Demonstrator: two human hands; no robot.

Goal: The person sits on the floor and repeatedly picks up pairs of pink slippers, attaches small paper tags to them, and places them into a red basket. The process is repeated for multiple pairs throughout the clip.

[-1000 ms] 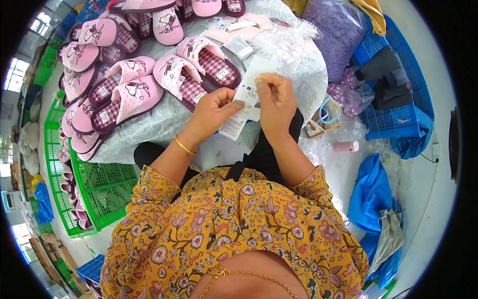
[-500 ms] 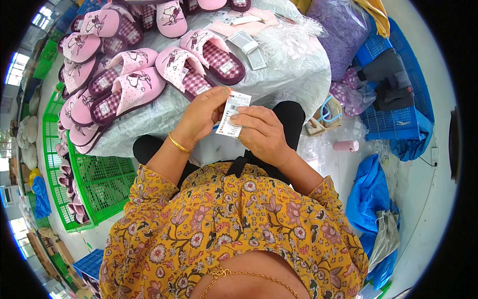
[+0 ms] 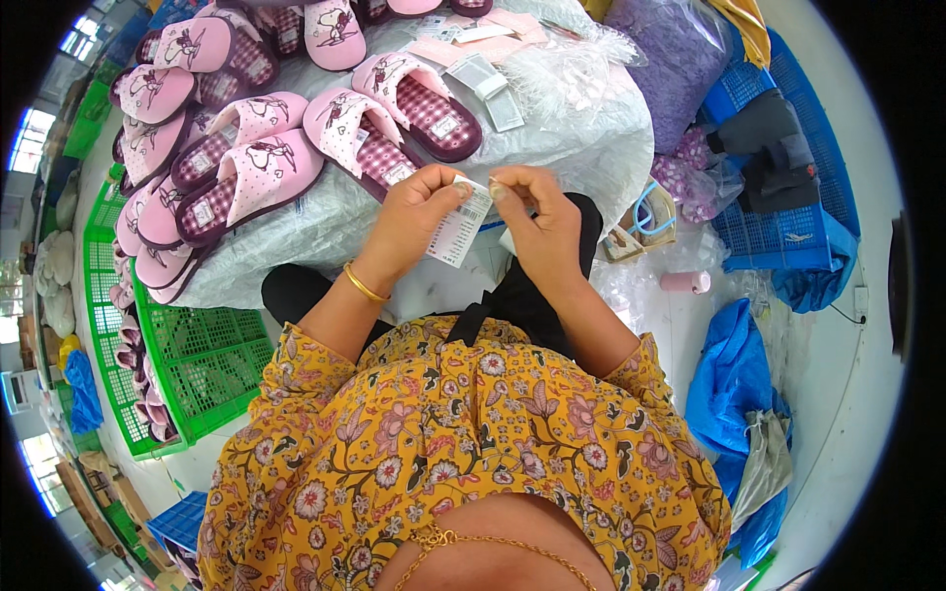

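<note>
A white printed hang tag [image 3: 459,231] is pinched between the thumb and fingers of my left hand [image 3: 406,225]. Close by its upper right corner, my right hand [image 3: 542,229] has thumb and forefinger pressed together; whatever is between them is too small to make out. A bit of white shows beneath that hand. Just beyond both hands, a pair of pink slippers [image 3: 347,118] with dark plaid insoles lies on the plastic-covered table [image 3: 562,163]. Another pink pair [image 3: 268,167] sits to its left.
More pink slippers [image 3: 187,44] pile up at the far left. Stacked white tags [image 3: 485,84] and white strings [image 3: 567,69] lie farther back. A green crate [image 3: 207,369] stands at left, a blue crate [image 3: 769,241] at right. A pink roll [image 3: 685,283] is on the floor.
My right hand has let go of the tag's face and moved up and right, now pinching beside its top corner. The tag stays in my left hand, tilted more.
</note>
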